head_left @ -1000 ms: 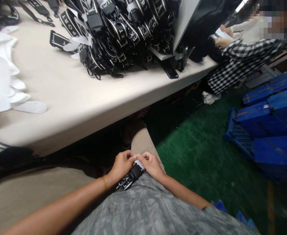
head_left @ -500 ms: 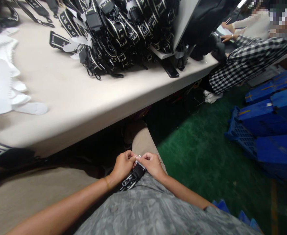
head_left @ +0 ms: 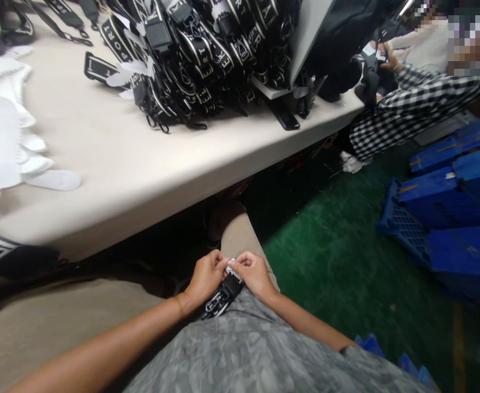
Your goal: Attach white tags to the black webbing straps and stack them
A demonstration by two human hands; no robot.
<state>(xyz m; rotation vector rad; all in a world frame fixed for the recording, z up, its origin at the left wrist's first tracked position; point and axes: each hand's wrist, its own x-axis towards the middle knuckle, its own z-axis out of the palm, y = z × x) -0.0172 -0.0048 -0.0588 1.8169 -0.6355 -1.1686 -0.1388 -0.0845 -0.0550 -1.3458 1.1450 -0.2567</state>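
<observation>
Presently we find left hand, right hand, fingers pinching white tab | black strap adjoining | table edge beyond, apart | green floor rightward

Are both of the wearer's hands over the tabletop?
No, the left hand and right hand pinch a white piece over the lap, apart from the table.
</observation>
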